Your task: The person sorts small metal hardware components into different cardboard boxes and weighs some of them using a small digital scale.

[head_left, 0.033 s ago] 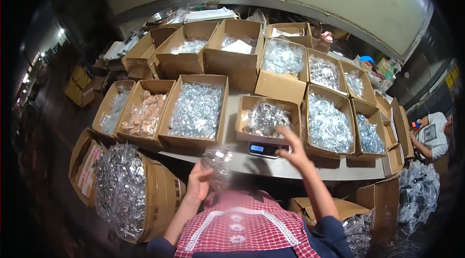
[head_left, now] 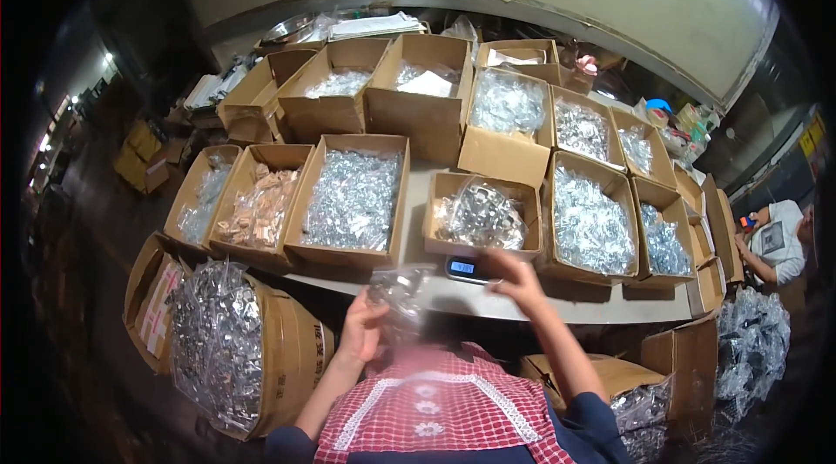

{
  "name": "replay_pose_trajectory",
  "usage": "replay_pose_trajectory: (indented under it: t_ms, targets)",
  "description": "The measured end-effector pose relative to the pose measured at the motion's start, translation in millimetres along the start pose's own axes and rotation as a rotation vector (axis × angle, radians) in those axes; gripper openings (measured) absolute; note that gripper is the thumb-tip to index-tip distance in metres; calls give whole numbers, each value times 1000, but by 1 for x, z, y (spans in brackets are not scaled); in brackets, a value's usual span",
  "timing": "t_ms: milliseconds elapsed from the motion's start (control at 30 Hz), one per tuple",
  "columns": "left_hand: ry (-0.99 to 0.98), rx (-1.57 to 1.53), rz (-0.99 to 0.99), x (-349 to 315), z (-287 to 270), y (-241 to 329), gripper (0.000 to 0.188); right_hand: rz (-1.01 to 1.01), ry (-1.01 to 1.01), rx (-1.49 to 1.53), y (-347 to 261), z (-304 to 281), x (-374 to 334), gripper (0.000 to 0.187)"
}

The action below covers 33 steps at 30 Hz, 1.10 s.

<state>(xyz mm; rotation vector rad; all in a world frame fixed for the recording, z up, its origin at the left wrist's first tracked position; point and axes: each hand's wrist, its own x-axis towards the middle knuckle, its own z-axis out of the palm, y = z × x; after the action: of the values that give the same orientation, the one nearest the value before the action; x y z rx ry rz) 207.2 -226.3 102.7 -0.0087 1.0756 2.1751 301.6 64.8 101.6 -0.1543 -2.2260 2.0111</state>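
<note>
My left hand (head_left: pixel 364 325) is closed on the edge of a clear plastic bag (head_left: pixel 402 292) with shiny metal parts inside, held up in front of my apron. My right hand (head_left: pixel 515 283), slightly blurred, is in the air with fingers apart and nothing seen in them. It is nearest to a small digital scale (head_left: pixel 461 268) with a lit blue display. On that scale, partly covering it, sits an open cardboard box (head_left: pixel 482 248) of loose silvery metal parts (head_left: pixel 484 216).
Around the scale stand open cartons of bagged metal pieces, including a large one (head_left: pixel 348 203) left and another (head_left: pixel 594 218) right. A copper-coloured batch (head_left: pixel 259 207) lies farther left. A bulging carton (head_left: pixel 292 355) stands by my left arm. Another person (head_left: pixel 778 242) is at far right.
My right hand has drawn back from the box on the scale, toward me and slightly down. The bag in my left hand has shifted and its top edge has spread.
</note>
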Motion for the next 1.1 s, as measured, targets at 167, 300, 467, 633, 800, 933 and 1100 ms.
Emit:
replay_pose_trajectory:
  t_ms: [167, 300, 467, 633, 800, 933, 1100]
  targets:
    - [-137, 216, -206, 16, 13, -4, 52, 590, -69, 730, -3, 75, -20, 58]
    - [-230, 343, -236, 34, 21, 16, 52, 497, 73, 730, -7, 74, 3, 45]
    - [-94, 367, -74, 60, 13, 41, 38, 408, 463, 812, -30, 34, 28, 39]
    - [-56, 437, -81, 69, -16, 51, 28, -7, 691, 592, -81, 1, 48, 28]
    - [-22, 500, -111, 74, -34, 30, 25, -133, 517, -629, -21, 16, 61, 50]
    - [-111, 564, -80, 79, -47, 20, 29, -23, 85, -362, -12, 71, 47, 36]
    - [-170, 654, -147, 81, -62, 21, 25, 390, -108, -292, -3, 97, 16, 29]
